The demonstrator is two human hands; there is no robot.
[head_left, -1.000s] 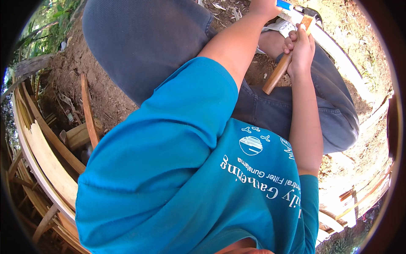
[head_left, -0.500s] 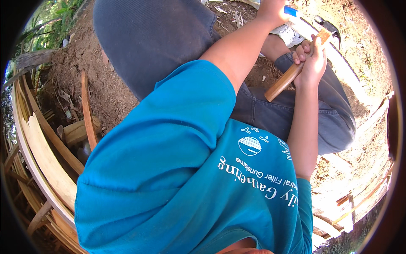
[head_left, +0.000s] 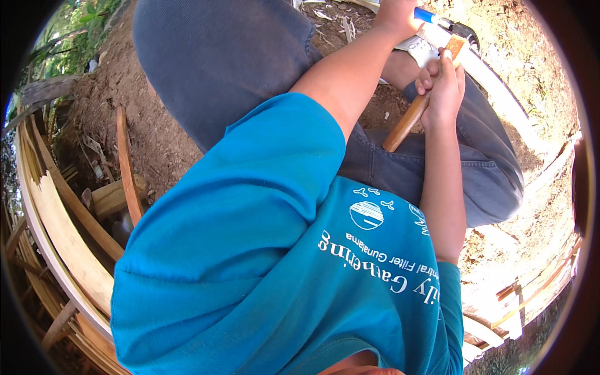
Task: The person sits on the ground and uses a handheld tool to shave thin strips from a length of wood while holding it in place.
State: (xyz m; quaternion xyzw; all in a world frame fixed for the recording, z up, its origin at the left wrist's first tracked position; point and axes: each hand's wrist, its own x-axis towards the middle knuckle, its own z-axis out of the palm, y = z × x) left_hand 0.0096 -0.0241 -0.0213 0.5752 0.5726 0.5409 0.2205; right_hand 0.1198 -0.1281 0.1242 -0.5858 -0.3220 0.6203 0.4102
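My left hand (head_left: pixel 397 20), at the top, is closed around a blue-handled tool (head_left: pixel 427 15). The tool's working end is hidden, so its exact kind does not show. In my right hand (head_left: pixel 444 94) is a hammer, its wooden handle (head_left: pixel 406 127) slanting across my palm with the thumb laid along it. The dark hammer head (head_left: pixel 465 35) is close against the free end of the blue handle; whether they touch I cannot tell. A long pale strip of wood (head_left: pixel 500 87) runs beneath the hammer toward the right.
I sit with bent legs in dark trousers (head_left: pixel 219 56) on bare soil (head_left: pixel 119 69). A white shoe (head_left: pixel 420 51) is by the pale strip. Split wooden slats (head_left: pixel 69 231) are heaped at the left, near an upright brown stick (head_left: pixel 128 169). Wood shavings (head_left: pixel 347 28) lie at the top.
My right hand has swung the hammer up and left, bringing its head from a gap away to the end of the blue handle. My left hand has shifted slightly left.
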